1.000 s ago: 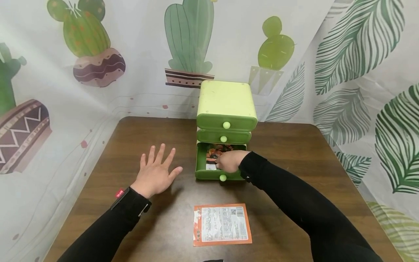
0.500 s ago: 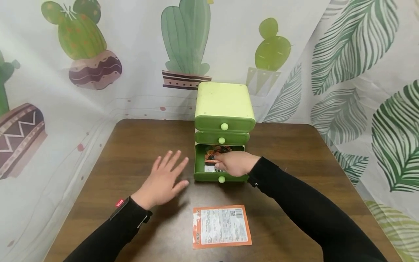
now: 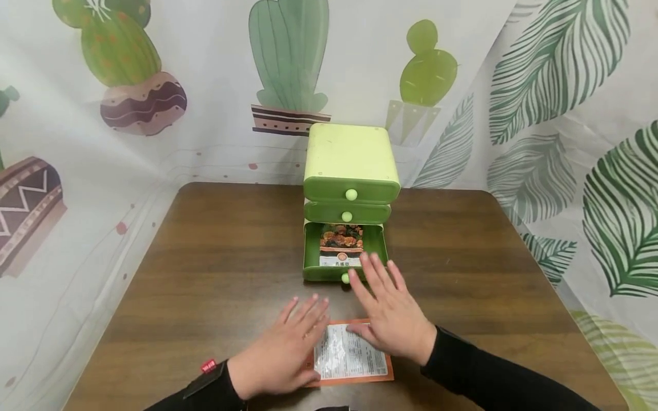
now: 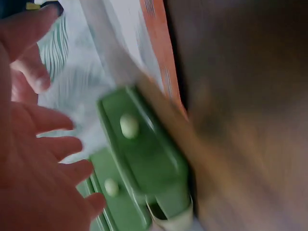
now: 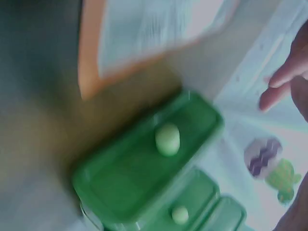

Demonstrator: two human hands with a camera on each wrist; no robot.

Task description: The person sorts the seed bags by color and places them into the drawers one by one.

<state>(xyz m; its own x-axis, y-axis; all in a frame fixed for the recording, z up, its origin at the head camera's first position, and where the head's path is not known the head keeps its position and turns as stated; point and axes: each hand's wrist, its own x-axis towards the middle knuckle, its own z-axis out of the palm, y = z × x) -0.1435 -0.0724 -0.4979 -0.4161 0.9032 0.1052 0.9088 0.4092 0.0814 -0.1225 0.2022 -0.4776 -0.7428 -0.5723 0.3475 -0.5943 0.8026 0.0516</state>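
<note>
In the head view my left hand (image 3: 285,351) is held with its fingers straight, overlapping the left edge of an orange-bordered seed packet (image 3: 349,354). This packet lies on the table with its white printed label up. My right hand (image 3: 394,317), fingers spread, overlaps the packet's upper right part, its fingertips in front of the bottom drawer (image 3: 313,274). Neither hand holds anything. Inside that pulled-out drawer lies a second seed packet (image 3: 341,242), its orange flower picture up. Both wrist views are blurred; the left one shows the packet's orange edge (image 4: 159,43) above the drawer fronts.
The drawer cabinet (image 3: 352,151), light green on top, stands at the back of the brown wooden table (image 3: 231,240). Its middle drawer (image 3: 329,213) and top drawer (image 3: 329,189) have round knobs. A cloth (image 3: 216,68) printed with cacti and leaves hangs behind the table.
My right hand has left the bottom drawer and come back over the near packet. My left hand has moved right and nearer, toward that packet. The flower packet in the drawer is uncovered.
</note>
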